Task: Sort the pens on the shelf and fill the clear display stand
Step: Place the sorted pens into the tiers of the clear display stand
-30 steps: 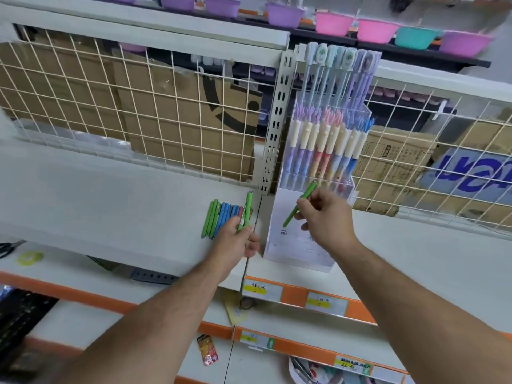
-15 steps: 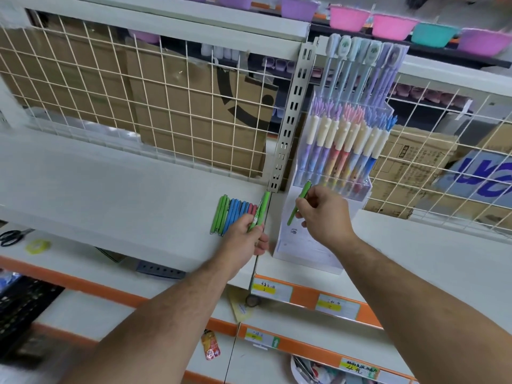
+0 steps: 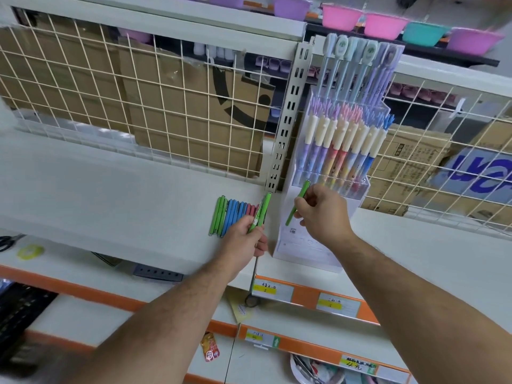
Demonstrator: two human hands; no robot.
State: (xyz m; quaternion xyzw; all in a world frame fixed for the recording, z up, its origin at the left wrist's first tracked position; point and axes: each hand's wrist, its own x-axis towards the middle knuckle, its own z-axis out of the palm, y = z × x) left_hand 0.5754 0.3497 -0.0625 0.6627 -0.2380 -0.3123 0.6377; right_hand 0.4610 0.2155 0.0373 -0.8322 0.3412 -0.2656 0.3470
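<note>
A row of green, blue and red pens (image 3: 231,217) lies side by side on the white shelf (image 3: 110,195). My left hand (image 3: 243,239) grips a green pen (image 3: 261,210) at the row's right end, its tip pointing up and away. My right hand (image 3: 321,212) pinches a second green pen (image 3: 297,202) in front of the clear display stand (image 3: 310,245). The stand's back rows hold several pastel pens (image 3: 343,142) upright; its low front tier shows no pens.
A wire grid (image 3: 138,101) backs the shelf, with cardboard boxes (image 3: 194,120) behind it. A slotted metal upright (image 3: 288,117) stands just left of the stand. Coloured bowls (image 3: 385,23) sit above. Orange-edged price labels (image 3: 273,291) run along lower shelves; scissors (image 3: 8,241) lie far left.
Both hands keep their green pens. The view has shifted slightly; my right hand's pen sits a little higher against the stand's front.
</note>
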